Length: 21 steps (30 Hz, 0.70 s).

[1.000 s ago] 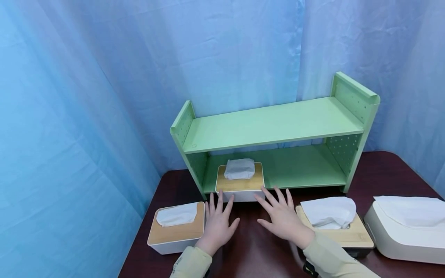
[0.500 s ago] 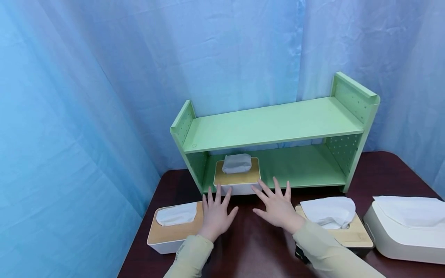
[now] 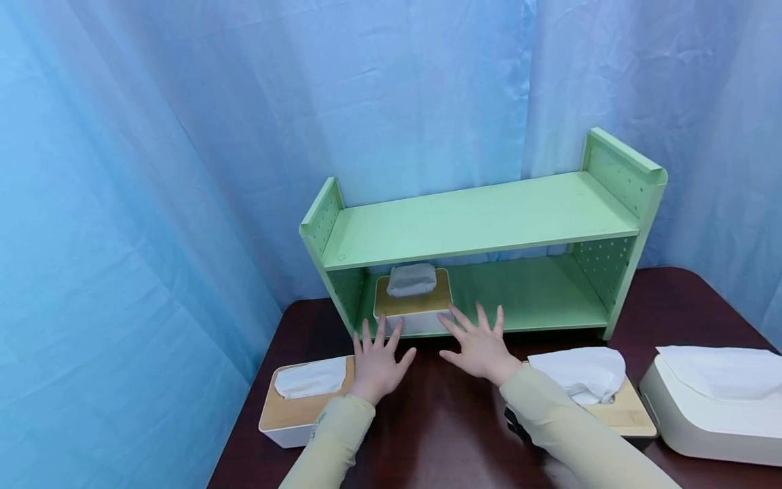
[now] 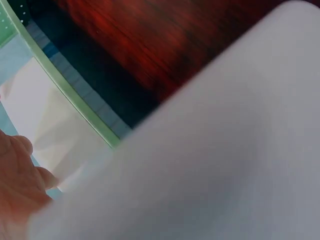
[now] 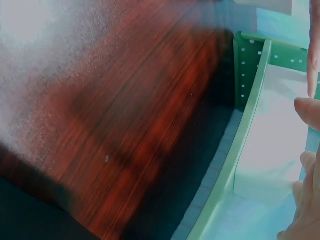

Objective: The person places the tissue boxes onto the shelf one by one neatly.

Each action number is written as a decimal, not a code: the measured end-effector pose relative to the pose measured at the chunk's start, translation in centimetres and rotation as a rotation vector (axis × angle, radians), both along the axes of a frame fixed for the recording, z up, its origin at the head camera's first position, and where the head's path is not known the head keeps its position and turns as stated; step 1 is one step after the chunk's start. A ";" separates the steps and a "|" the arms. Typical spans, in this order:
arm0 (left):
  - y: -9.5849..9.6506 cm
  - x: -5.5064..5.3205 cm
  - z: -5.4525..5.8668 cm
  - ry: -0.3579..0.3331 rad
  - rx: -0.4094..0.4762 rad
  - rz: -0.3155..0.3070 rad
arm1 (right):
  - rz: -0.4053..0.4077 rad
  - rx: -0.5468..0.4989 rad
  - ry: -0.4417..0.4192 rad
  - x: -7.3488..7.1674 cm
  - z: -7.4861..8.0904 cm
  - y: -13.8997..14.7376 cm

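Observation:
A white tissue box with a wooden lid (image 3: 413, 303) sits on the lower shelf of a green rack (image 3: 482, 224), at the left, its front close to the shelf's front edge. My left hand (image 3: 377, 365) has its fingers spread, tips at the box's front left. My right hand (image 3: 481, 348) is spread too, fingertips at the front right corner. In the left wrist view the box's white front (image 4: 50, 110) lies just behind the green edge, beside the left fingers. The right wrist view shows the box's pale side (image 5: 272, 135) against the right fingers.
On the dark wooden table (image 3: 452, 435), another wood-topped tissue box (image 3: 302, 407) stands left of my left hand. A black-based tissue box (image 3: 629, 411) is partly behind my right forearm, with a larger white tissue box (image 3: 715, 421) farther right. Blue curtains (image 3: 421, 102) hang behind the rack.
The tissue box has slid back and slightly left, deeper onto the lower shelf. Both hands have moved forward with it, fingers still spread. The other boxes stay in place.

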<state>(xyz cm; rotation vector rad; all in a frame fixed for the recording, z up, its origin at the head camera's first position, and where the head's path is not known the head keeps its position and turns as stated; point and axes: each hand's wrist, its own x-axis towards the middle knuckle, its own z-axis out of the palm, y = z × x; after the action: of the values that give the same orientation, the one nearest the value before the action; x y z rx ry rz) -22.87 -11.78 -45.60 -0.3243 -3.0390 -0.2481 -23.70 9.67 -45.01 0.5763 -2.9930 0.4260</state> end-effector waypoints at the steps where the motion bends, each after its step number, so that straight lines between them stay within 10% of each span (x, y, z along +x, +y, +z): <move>1: -0.1 -0.1 0.0 -0.001 0.002 -0.002 | -0.001 0.001 -0.012 -0.1 0.1 -0.1; 21: -0.1 -1.5 0.7 -0.052 0.003 0.015 | -0.006 -0.015 -0.053 -1.8 -0.6 -0.5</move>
<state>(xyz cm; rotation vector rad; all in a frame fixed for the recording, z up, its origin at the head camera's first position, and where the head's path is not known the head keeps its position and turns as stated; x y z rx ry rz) -24.40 -11.84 -44.94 -0.2999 -3.0906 -0.2638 -25.49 9.15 -45.57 0.5633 -3.0379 0.4696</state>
